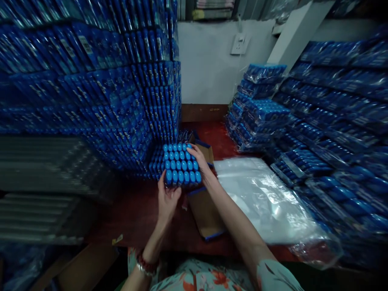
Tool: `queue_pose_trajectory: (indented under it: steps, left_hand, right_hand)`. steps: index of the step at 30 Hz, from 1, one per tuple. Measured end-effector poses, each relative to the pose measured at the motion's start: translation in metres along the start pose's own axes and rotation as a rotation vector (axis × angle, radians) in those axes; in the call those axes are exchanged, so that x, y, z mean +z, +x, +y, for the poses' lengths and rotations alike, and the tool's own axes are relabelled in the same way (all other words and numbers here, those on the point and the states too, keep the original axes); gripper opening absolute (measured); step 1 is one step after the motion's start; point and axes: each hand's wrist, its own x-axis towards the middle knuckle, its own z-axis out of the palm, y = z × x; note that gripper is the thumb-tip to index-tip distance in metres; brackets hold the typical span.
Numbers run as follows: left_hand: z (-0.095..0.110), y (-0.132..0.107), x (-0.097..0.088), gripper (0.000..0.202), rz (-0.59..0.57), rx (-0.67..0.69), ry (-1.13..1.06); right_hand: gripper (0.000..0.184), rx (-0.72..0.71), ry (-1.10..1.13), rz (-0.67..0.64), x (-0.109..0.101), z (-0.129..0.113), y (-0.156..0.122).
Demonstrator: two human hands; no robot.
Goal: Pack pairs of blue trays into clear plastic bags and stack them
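A block of several blue capsule-shaped items [181,164], packed in rows with their rounded ends facing me, is held upright above the dark red surface [139,218]. My left hand [167,199] grips its near lower-left edge, fingers curled up against it. My right hand [199,158] is wrapped round the right side, fingers over the upper right corner. Beneath the block lies an open brown cardboard sleeve with blue trim [206,214].
A tall wall of stacked blue packs [100,97] rises at the left. More wrapped blue packs [333,133] pile up along the right. A heap of clear plastic bags [266,202] lies right of the sleeve. A white wall [209,68] closes the back.
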Motion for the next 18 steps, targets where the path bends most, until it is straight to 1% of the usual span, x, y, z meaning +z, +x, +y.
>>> queue_pose_trajectory:
  steps: [3, 6, 8, 10, 11, 12, 13, 15, 16, 17, 18]
  left_hand:
    - [-0.018, -0.041, 0.006, 0.083, -0.223, -0.187, -0.052]
    - [-0.041, -0.075, 0.007, 0.093, -0.365, -0.367, -0.035]
    - [-0.05, -0.086, 0.001, 0.093, -0.458, -0.427, 0.028]
    - [-0.051, -0.089, -0.011, 0.086, -0.552, -0.442, 0.143]
    - [-0.05, -0.087, -0.017, 0.08, -0.569, -0.445, 0.209]
    - [-0.049, -0.084, -0.023, 0.076, -0.551, -0.444, 0.27]
    - [-0.048, -0.081, -0.028, 0.072, -0.496, -0.438, 0.32]
    - [-0.05, -0.073, -0.032, 0.07, -0.337, -0.4, 0.361]
    - [-0.052, -0.069, -0.031, 0.07, -0.275, -0.373, 0.353]
    - [-0.056, -0.065, -0.028, 0.071, -0.242, -0.351, 0.333]
    - [-0.061, -0.062, -0.025, 0.069, -0.232, -0.341, 0.305]
  right_hand:
    - [0.04, 0.032, -0.1, 0.086, -0.044, -0.001, -0.035]
    - [0.04, 0.093, -0.202, 0.146, -0.084, 0.014, -0.067]
    - [0.039, 0.105, -0.278, 0.154, -0.103, 0.028, -0.084]
    - [0.036, 0.068, -0.384, 0.148, -0.115, 0.04, -0.096]
    - [0.036, 0.052, -0.436, 0.138, -0.12, 0.045, -0.1]
    - [0.035, 0.05, -0.477, 0.117, -0.123, 0.049, -0.104]
    - [0.036, 0.064, -0.502, 0.089, -0.125, 0.052, -0.107]
    - [0.038, 0.113, -0.508, 0.039, -0.127, 0.056, -0.112]
    - [0.04, 0.127, -0.507, 0.029, -0.127, 0.058, -0.115]
    - [0.04, 0.127, -0.514, 0.03, -0.127, 0.059, -0.118]
    - [0.041, 0.115, -0.53, 0.04, -0.125, 0.061, -0.122]
